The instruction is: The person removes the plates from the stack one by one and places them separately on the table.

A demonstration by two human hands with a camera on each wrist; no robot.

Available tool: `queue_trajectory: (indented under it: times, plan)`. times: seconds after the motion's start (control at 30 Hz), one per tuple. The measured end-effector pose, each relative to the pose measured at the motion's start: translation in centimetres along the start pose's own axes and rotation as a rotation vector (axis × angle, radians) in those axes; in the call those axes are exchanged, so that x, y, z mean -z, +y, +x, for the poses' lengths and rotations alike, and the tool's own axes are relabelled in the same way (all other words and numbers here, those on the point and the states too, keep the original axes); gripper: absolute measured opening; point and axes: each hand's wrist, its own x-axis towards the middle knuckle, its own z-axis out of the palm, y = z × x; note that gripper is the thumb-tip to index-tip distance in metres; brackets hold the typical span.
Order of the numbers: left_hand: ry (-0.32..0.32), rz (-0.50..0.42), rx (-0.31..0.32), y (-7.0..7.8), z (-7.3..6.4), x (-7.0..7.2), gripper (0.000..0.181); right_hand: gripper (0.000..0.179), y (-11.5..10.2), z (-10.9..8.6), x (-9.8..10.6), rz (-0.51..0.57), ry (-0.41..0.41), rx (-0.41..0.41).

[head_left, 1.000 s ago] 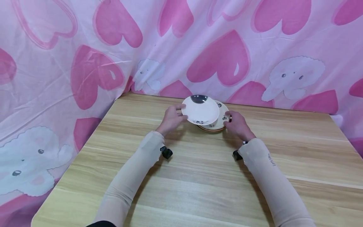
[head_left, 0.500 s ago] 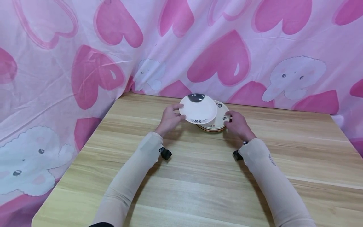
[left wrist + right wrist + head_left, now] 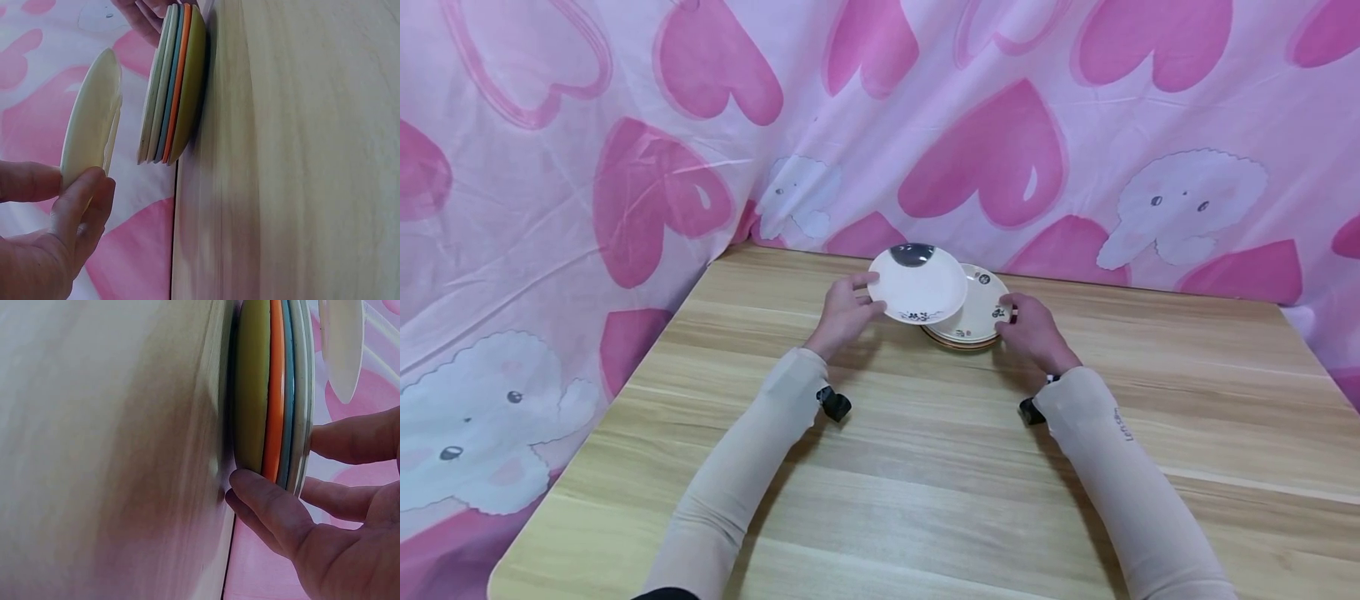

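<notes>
My left hand (image 3: 842, 315) pinches the left rim of a white plate (image 3: 917, 287) with a dark patch at its far edge and a small flower print at its near edge. This plate is raised above a stack of plates (image 3: 987, 304) and partly hides it. In the left wrist view a gap shows between the lifted plate (image 3: 87, 125) and the stack (image 3: 172, 87). The stack has cream plates on top, then blue, orange and olive ones. My right hand (image 3: 1033, 332) holds the stack's right edge, thumb at the top rim and fingers (image 3: 269, 500) against the lower side.
The wooden table (image 3: 925, 467) carries the stack near its back edge. Behind and to the left hangs a pink cloth (image 3: 985, 158) with hearts and white cartoon animals. Black wrist cameras (image 3: 833, 404) sit under both wrists.
The left hand has moved the white plate slightly left and up, so more of the stack's top plate shows. The right hand has stayed at the stack's edge.
</notes>
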Motion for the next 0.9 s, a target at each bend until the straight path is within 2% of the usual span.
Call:
queue_trajectory:
  times: [0.5,0.9]
  plan:
    - [0.014,-0.008,0.018,0.1,0.0,0.9,0.056,0.056,0.0,-0.1,0.1,-0.012,0.002,0.004]
    - [0.035,-0.008,0.025,-0.6,0.0,1.8,0.056,0.056,-0.1,-0.2,0.1,-0.021,-0.01,-0.003]
